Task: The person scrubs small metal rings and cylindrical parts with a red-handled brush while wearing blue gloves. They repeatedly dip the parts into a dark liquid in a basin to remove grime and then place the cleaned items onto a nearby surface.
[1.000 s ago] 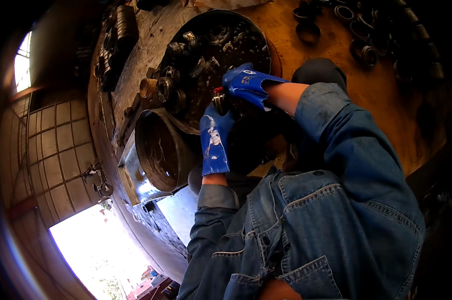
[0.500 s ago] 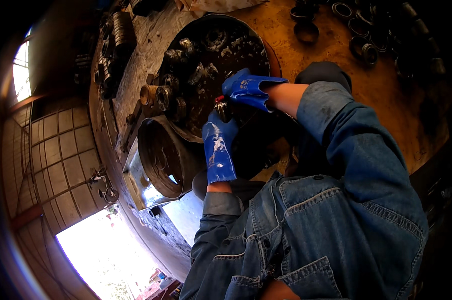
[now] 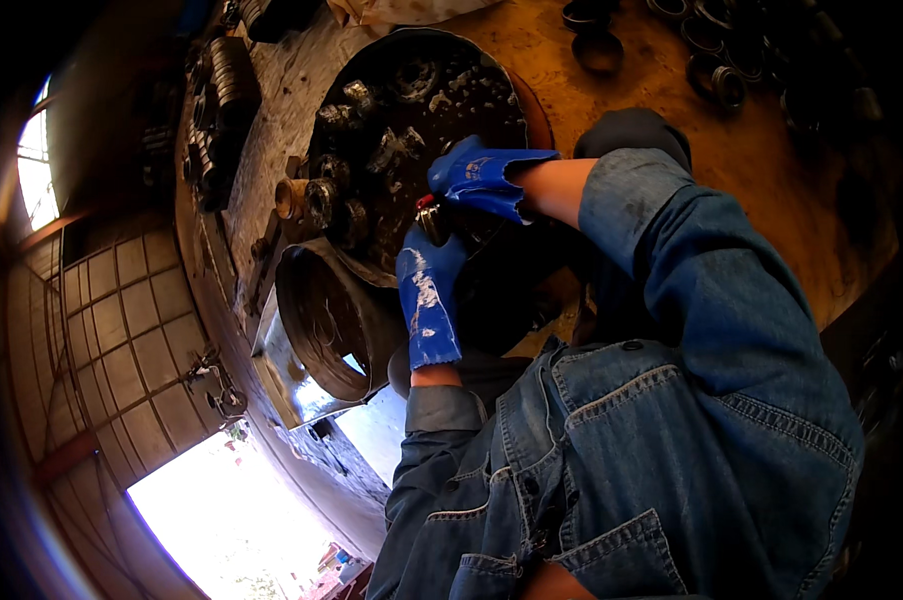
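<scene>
Blue rubber gloves cover both hands. My left hand (image 3: 431, 275) is closed around a shiny, ring-like metal part (image 3: 432, 222), held over the near side of a wide round pan (image 3: 513, 85). My right hand (image 3: 479, 178) meets it from the right, closed on a small tool with a red end (image 3: 426, 201); the rest of that tool is hidden by the glove. The red end touches or nearly touches the metal part. Inside the pan, dark liquid surrounds several greasy metal parts (image 3: 393, 150), with a ring-shaped one (image 3: 416, 78) at the far side.
A metal drum (image 3: 323, 320) lies open beside the pan at the near left. Dark metal rings (image 3: 598, 52) are scattered on the brown floor (image 3: 661, 60) at the far right. Stacked ribbed parts (image 3: 233, 75) stand at the far left. My knee (image 3: 633, 135) rises right of the pan.
The whole view has shifted slightly, so pan and hands appear a little further left. Both hands keep their hold, and the red-ended tool stays at the metal part.
</scene>
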Motion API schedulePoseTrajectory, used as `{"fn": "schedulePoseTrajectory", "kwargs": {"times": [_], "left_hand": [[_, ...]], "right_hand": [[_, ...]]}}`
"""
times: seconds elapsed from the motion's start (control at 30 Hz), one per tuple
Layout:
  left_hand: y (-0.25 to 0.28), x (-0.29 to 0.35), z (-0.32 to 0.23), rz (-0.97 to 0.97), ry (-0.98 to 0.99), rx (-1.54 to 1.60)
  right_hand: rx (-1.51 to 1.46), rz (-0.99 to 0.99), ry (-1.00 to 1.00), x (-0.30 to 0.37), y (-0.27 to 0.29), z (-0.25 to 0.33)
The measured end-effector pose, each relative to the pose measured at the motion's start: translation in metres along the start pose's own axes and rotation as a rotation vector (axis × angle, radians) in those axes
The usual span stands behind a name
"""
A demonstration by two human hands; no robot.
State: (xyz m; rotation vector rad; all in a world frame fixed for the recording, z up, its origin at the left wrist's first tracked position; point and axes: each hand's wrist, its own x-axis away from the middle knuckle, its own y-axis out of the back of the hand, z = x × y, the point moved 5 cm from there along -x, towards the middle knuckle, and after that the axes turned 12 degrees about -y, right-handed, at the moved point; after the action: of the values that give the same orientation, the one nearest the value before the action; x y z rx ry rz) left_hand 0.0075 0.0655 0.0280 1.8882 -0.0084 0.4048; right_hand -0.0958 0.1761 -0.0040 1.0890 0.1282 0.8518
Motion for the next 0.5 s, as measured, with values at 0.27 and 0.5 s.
{"fn": "schedulePoseTrajectory", "kwargs": {"times": [0.27, 0.5], "left_hand": [[0.001, -0.002, -0.003, 0.036, 0.0, 0.002], [-0.006, -0.007, 0.015, 0.006, 0.023, 0.032]], "right_hand": [[0.023, -0.011, 0.026, -0.001, 0.002, 0.002], [0.052, 0.039, 0.003, 0.002, 0.007, 0.01]]}}
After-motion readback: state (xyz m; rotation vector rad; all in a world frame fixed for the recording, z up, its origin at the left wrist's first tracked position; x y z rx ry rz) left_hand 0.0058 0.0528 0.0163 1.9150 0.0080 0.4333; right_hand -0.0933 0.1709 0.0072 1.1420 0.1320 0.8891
